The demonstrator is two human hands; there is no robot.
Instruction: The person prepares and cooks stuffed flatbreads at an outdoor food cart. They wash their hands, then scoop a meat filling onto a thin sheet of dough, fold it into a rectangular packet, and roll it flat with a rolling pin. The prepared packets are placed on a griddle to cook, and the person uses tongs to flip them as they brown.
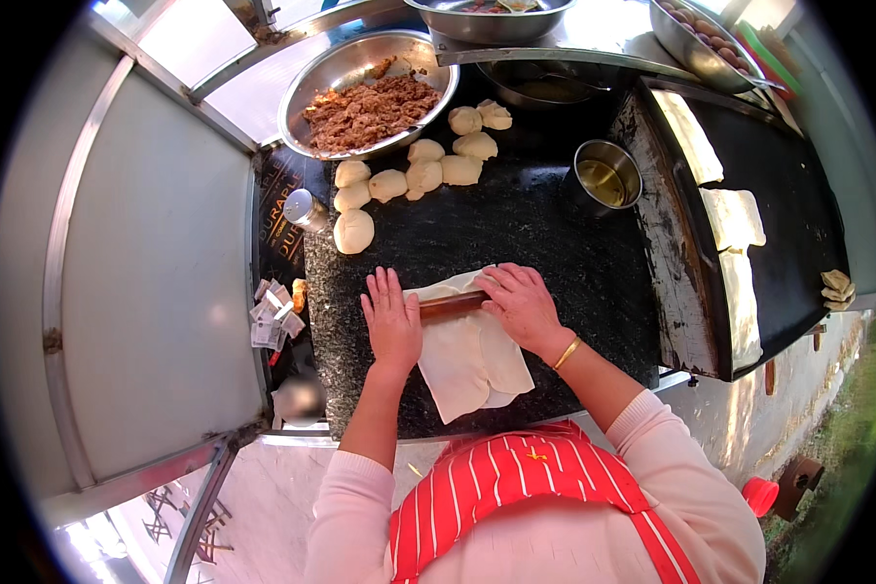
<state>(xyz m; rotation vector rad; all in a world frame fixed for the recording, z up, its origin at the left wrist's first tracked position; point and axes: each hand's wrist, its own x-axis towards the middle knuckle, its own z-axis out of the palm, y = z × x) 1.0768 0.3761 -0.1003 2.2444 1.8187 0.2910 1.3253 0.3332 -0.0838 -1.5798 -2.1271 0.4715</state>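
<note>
A flat, folded sheet of dough [456, 358] lies on the speckled black stone worktop [569, 306] close in front of me. Across its far part rests a brown wooden rolling pin [451, 306]. My left hand [394, 317] lies over the pin's left end, fingers stretched forward and palm down. The pin's right end is hidden under my right hand [520, 306], whose fingers bend over it. Several pale dough balls [425, 177] sit in a cluster beyond my hands, one of them [354, 231] nearer to my left hand.
A steel bowl of minced filling [372, 109] stands at the back left, near a shaker [304, 209]. To the right are a steel cup of oil [607, 175] and a black griddle [788, 219] with long dough pieces [741, 306]. Banknotes [269, 325] lie left of the worktop.
</note>
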